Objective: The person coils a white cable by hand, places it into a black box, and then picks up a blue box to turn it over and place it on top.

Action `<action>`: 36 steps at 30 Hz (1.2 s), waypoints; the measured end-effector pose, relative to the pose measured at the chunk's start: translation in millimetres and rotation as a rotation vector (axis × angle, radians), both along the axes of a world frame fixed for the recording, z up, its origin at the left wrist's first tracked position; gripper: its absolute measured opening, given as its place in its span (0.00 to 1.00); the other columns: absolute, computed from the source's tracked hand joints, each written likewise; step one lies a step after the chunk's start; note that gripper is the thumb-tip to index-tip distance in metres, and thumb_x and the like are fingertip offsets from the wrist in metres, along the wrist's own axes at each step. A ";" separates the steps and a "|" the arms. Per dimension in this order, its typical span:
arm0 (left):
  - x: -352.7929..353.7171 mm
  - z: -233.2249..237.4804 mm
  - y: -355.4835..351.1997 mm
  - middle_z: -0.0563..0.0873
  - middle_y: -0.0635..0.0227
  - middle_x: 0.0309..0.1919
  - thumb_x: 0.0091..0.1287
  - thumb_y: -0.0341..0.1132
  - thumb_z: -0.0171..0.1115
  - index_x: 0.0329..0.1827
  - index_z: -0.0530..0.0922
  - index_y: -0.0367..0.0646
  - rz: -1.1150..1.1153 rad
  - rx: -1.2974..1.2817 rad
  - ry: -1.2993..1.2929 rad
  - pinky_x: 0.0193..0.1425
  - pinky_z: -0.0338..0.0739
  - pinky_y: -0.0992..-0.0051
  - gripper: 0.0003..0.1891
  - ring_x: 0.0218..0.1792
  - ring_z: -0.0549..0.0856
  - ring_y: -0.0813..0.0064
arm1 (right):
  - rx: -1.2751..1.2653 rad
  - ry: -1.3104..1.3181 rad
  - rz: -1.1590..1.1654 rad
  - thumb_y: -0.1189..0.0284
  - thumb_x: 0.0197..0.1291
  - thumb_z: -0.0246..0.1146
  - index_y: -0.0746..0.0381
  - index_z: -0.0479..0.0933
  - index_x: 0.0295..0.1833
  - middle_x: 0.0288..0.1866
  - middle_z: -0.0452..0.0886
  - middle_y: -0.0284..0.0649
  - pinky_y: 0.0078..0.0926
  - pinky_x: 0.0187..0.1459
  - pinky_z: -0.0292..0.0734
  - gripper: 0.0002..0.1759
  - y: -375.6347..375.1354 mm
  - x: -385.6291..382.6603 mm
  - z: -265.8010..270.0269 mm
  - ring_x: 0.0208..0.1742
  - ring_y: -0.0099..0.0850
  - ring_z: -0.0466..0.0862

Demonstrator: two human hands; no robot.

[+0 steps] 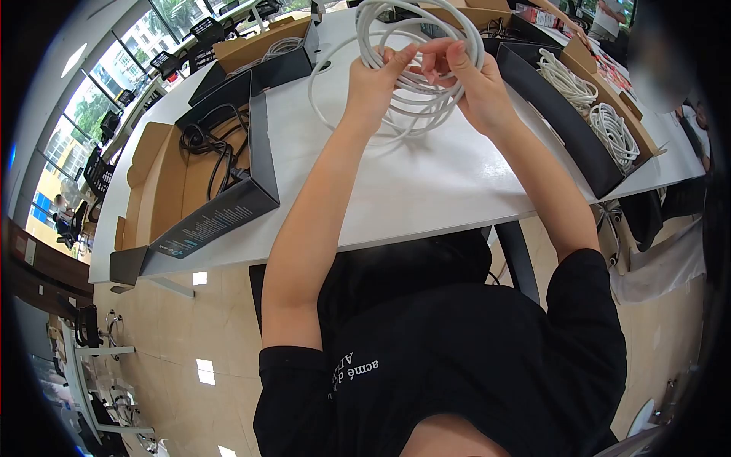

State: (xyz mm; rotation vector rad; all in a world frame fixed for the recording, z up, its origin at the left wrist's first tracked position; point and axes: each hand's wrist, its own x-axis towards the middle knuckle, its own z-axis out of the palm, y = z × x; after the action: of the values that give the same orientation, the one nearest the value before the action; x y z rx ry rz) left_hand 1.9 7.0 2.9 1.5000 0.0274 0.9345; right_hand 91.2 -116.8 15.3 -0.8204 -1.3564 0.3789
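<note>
A loosely coiled white cable [426, 114] is held up over the white table [411, 190] at the top centre. My left hand [377, 80] grips the left side of the loops, with thumb and fingers pinched together. On the right side of the coil, my right hand [472, 80] has its fingers curled round the strands, its thumb raised near the fingertips. One wider loop hangs out to the left, past my left wrist.
An open box with black cables [217, 152] lies at left; behind it another box holds white cable [282, 48]. At right, a long open box holds bundled white cables [567, 80]. Another person's arm [563, 19] reaches in at the top right.
</note>
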 end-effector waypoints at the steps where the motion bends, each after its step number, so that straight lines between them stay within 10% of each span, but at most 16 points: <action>1: -1.5 2.2 -2.8 0.75 0.72 0.17 0.56 0.45 0.65 0.22 0.68 0.45 0.063 0.006 -0.019 0.25 0.72 0.84 0.18 0.21 0.81 0.77 | -0.012 -0.033 -0.015 0.54 0.63 0.48 0.67 0.74 0.43 0.29 0.73 0.33 0.17 0.40 0.69 0.24 1.1 2.8 -1.4 0.30 0.20 0.71; 11: -7.3 2.5 27.9 0.81 0.55 0.24 0.50 0.43 0.64 0.34 0.75 0.32 0.765 0.619 0.159 0.36 0.75 0.68 0.20 0.29 0.82 0.60 | -0.232 -0.369 -0.419 0.57 0.52 0.65 0.65 0.78 0.39 0.31 0.80 0.39 0.21 0.38 0.72 0.21 5.9 4.3 -13.4 0.35 0.26 0.79; 22: -15.9 3.2 28.1 0.81 0.55 0.23 0.49 0.34 0.60 0.32 0.76 0.35 0.910 0.842 0.235 0.33 0.75 0.64 0.11 0.28 0.82 0.57 | -0.375 -0.182 0.021 0.65 0.47 0.66 0.64 0.66 0.58 0.42 0.78 0.42 0.29 0.52 0.67 0.32 0.0 -1.3 -3.5 0.49 0.29 0.76; 31: -10.4 -3.3 25.3 0.80 0.52 0.22 0.50 0.34 0.59 0.29 0.72 0.36 0.843 0.767 0.351 0.32 0.74 0.64 0.10 0.28 0.81 0.56 | -0.354 -0.095 0.018 0.69 0.51 0.61 0.65 0.71 0.46 0.26 0.74 0.34 0.25 0.43 0.70 0.17 2.2 5.7 -4.9 0.27 0.22 0.74; 36: 2.4 -12.2 24.2 0.80 0.61 0.22 0.51 0.39 0.61 0.29 0.73 0.39 0.350 0.446 0.221 0.33 0.73 0.68 0.12 0.27 0.81 0.67 | -0.165 0.180 -0.092 0.73 0.54 0.58 0.64 0.71 0.40 0.15 0.62 0.27 0.22 0.30 0.68 0.09 2.2 11.8 -3.1 0.15 0.15 0.59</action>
State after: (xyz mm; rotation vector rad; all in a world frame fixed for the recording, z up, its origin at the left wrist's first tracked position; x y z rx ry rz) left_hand 4.3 31.2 -9.3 2.0538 0.2635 1.0944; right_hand 102.9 -114.7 12.2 -0.9584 -1.1268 0.4858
